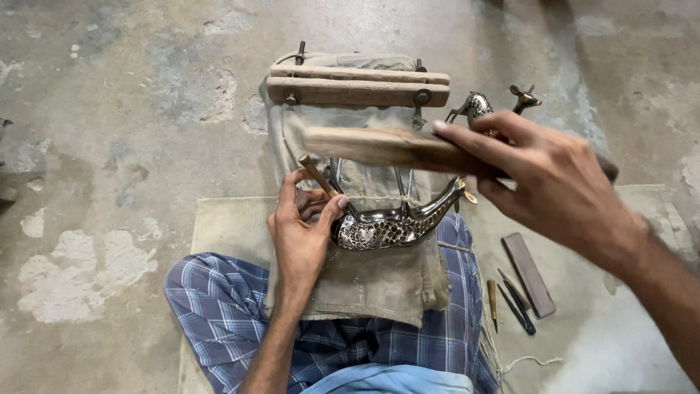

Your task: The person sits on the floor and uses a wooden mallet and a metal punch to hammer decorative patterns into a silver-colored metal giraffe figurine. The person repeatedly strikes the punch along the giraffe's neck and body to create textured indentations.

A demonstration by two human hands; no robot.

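Left hand (300,232) pinches thin wooden-handled chisel (319,177) on patterned brass deer figurine (394,222); right hand (543,179) grips worn wooden mallet (379,146). Off-centre blow could skid chisel, scarring brass.

Setting: floor-level metal-craft workshop. Evidence: stained concrete floor (117,109); wooden clamp (357,84) on cloth; engraved metal figurine (394,222); chisels (510,299) and whetstone (530,273) on mat (226,226).
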